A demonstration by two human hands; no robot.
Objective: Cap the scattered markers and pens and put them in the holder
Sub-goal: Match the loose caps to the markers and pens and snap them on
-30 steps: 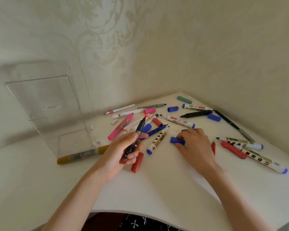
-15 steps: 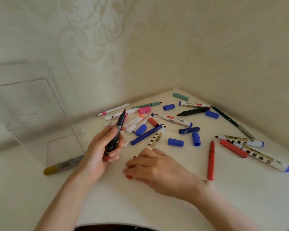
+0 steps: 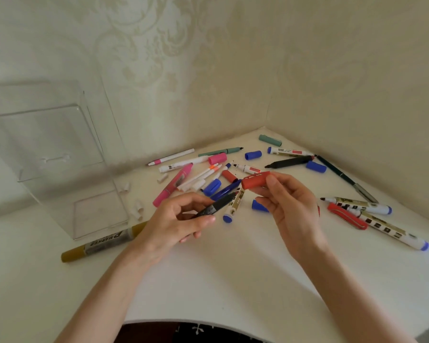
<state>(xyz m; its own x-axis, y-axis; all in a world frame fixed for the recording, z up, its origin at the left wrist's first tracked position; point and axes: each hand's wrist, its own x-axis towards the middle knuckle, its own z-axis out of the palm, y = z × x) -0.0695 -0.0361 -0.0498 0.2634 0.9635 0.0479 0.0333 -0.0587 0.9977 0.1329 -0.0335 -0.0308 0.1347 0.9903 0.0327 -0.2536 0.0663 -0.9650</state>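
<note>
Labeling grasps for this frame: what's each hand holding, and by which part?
Left hand holds a dark marker by its barrel, tip end pointing out uncapped. Right hand pinches a red cap at its right end, between thumb and fingers.

text: "MARKER" | on: gold marker label | other labels: unreadable

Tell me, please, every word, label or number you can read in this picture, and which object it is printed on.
"MARKER" (the letter before it is unclear): on the grey label of the gold marker lying in front of the clear holder.
Barcode and small print on the white marker with a red band: too small to read.
Dark blocks on the white and gold markers at right: blurred, unreadable.
</note>
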